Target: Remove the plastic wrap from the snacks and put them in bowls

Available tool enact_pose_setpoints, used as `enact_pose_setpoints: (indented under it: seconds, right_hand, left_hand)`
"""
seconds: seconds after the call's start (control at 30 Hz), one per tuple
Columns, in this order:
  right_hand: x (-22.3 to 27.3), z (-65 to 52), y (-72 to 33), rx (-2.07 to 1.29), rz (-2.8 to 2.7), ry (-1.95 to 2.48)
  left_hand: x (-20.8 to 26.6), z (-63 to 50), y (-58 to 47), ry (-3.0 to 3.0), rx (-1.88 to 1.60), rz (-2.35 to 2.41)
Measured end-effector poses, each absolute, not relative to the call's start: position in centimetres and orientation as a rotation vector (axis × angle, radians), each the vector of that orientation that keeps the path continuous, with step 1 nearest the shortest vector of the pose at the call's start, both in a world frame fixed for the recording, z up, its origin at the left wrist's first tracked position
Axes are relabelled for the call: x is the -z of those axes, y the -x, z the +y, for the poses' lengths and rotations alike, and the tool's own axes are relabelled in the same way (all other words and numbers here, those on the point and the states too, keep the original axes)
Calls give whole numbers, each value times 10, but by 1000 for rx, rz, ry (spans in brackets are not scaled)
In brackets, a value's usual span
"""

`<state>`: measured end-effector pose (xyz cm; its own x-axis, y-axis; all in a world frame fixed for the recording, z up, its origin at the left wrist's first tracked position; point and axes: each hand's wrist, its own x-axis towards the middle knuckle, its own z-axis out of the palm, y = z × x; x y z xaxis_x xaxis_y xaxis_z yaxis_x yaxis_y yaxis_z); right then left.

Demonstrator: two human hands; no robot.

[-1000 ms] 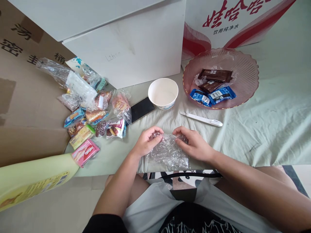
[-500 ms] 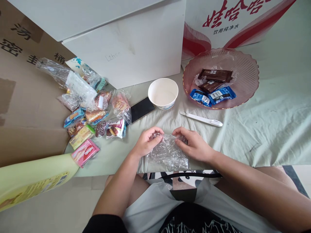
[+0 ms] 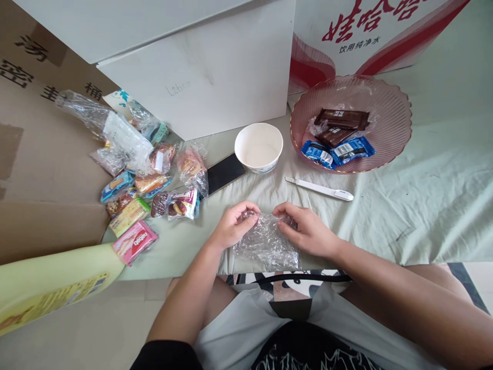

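Crumpled clear plastic wrap (image 3: pixel 266 244) lies at the table's front edge, between my two hands. My left hand (image 3: pixel 235 224) pinches its upper left corner between thumb and fingers. On the other side my right hand (image 3: pixel 306 228) grips the upper right corner, fingers curled over it. Beyond the hands stands a white paper bowl (image 3: pixel 259 146), with nothing visible inside. To its right lies a white craft knife (image 3: pixel 319 189), blade end pointing left. Farther back, a pink ribbed glass bowl (image 3: pixel 389 133) holds brown and blue snack packets (image 3: pixel 342 119).
A black phone (image 3: pixel 223 174) lies left of the paper bowl. Wrapped snacks (image 3: pixel 131 208) and clear bags (image 3: pixel 125 136) pile up at the left. White boxes (image 3: pixel 231 77), a red-and-white carton (image 3: pixel 354 36) and a brown carton (image 3: pixel 46 154) stand behind. A yellow-green container (image 3: pixel 61 282) is at lower left.
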<state>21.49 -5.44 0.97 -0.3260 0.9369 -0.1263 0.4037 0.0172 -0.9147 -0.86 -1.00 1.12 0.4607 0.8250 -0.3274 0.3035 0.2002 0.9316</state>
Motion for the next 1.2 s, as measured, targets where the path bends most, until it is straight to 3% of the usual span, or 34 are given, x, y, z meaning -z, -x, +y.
enact_pose_setpoints:
  seconds: [0.97,1.2]
  right_hand:
    - [-5,-58,-212,-1213,-1609,1397]
    - [-7,-57,-212,-1346,-1541,1404]
  left_hand:
    - [-9,-11,10,-1244,-481,1118]
    - [-1,-11,10,-1145,-618,1169]
